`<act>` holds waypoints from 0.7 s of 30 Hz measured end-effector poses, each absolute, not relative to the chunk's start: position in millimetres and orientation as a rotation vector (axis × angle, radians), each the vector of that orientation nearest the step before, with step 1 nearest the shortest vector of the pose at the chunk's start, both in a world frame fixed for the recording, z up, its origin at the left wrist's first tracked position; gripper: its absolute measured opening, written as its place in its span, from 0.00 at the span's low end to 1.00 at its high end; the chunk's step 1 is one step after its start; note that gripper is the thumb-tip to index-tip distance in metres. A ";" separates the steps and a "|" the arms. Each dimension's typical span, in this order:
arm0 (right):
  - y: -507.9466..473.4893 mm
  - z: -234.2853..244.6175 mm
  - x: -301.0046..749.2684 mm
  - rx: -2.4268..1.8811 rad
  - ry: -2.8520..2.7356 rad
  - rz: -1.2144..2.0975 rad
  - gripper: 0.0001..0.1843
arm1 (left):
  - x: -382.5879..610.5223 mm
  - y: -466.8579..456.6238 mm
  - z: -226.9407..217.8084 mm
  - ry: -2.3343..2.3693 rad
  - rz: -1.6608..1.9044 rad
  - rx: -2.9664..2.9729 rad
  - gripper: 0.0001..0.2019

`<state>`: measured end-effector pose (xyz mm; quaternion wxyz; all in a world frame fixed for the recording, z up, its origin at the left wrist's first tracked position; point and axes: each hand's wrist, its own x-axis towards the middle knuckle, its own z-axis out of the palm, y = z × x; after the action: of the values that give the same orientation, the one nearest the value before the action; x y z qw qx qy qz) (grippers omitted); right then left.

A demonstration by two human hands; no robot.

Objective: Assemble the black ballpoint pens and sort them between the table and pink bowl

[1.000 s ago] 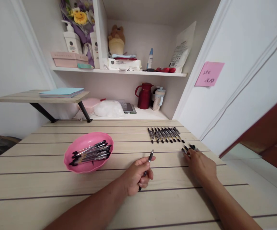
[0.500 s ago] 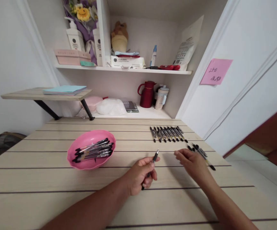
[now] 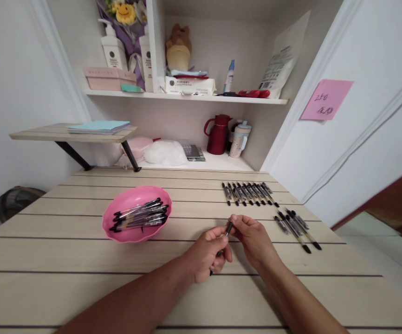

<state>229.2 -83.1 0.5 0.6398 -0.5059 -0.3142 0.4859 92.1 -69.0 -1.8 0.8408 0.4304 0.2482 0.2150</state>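
My left hand [image 3: 208, 254] is closed around a black pen [image 3: 227, 229], its tip pointing up and away. My right hand [image 3: 253, 239] has come against it and pinches the pen's upper end with thumb and fingers. Left of the hands a pink bowl [image 3: 115, 215] holds several black pens [image 3: 140, 215]. A neat row of pens [image 3: 249, 193] lies farther back on the wooden table [image 3: 65, 260]. A smaller group of three pens [image 3: 296, 225] lies to the right of my right hand.
Behind the table, a recess holds a red jug [image 3: 217, 134], a cup [image 3: 239, 139] and a plastic bag [image 3: 166, 153]. A shelf above carries bottles, a box and a plush toy. A side shelf [image 3: 72, 134] holds a notebook. A pink note [image 3: 325, 99] sticks to the right wall.
My right hand left the small group of pens at the right and moved left to the pen in my left hand, taking hold of its top end. The camera shifted slightly.
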 end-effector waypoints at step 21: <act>-81.9 -2.9 228.7 -0.979 -0.606 1.258 0.12 | 93.7 -67.0 -0.4 0.548 0.438 0.913 0.23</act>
<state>228.7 -81.9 -2.9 0.6579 -0.4324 -0.2675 0.5555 93.7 -67.0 -0.4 0.8389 0.4315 0.2592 0.2073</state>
